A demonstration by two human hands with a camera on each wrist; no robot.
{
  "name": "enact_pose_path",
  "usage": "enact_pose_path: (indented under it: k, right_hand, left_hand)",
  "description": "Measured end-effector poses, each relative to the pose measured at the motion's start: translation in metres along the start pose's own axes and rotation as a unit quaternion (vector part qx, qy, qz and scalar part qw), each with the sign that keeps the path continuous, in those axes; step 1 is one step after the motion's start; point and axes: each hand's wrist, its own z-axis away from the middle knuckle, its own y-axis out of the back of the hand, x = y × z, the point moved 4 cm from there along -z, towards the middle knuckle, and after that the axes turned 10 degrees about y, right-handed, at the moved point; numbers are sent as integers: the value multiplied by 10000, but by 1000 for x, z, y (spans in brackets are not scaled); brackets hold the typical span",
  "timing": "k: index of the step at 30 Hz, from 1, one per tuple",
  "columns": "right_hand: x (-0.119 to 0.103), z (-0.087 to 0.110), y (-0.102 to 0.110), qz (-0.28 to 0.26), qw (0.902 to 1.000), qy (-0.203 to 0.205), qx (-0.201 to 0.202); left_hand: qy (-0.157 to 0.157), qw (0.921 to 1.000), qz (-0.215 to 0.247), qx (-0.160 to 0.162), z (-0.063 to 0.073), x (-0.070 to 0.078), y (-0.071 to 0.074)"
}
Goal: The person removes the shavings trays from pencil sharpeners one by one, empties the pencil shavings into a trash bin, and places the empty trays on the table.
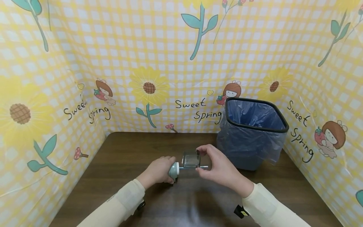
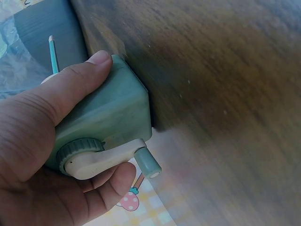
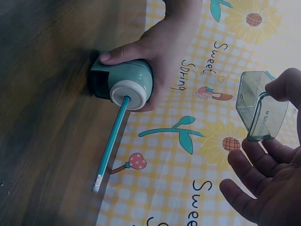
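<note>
A green crank pencil sharpener (image 2: 113, 106) is gripped round its body by my left hand (image 1: 158, 170). Its pale crank (image 2: 106, 160) with a green knob shows in the left wrist view, near my curled fingers. From the sharpener's white front ring (image 3: 129, 94) sticks a teal pencil (image 3: 112, 146), its eraser end outward. Beside the ring, the body has a dark opening (image 3: 99, 84). My right hand (image 1: 218, 164) pinches a clear, smoky plastic drawer (image 3: 258, 108) between thumb and fingers. In the head view this drawer (image 1: 191, 160) is held apart from the sharpener, near the pencil.
At the right stands a bin (image 1: 250, 154) with a black rim and a clear plastic liner hanging over its sides. Brown wood-grain tabletop (image 1: 136, 145) lies under both hands. A yellow checked cloth (image 1: 175, 63) with flowers encloses the back and sides.
</note>
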Motion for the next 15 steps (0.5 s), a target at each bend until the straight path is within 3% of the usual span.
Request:
enact_pose_path:
  k: [15]
  right_hand:
    - [6,5,-9,-111,9996,-86,-261]
  left_hand:
    - [48,10000,41,-67,0,1,2]
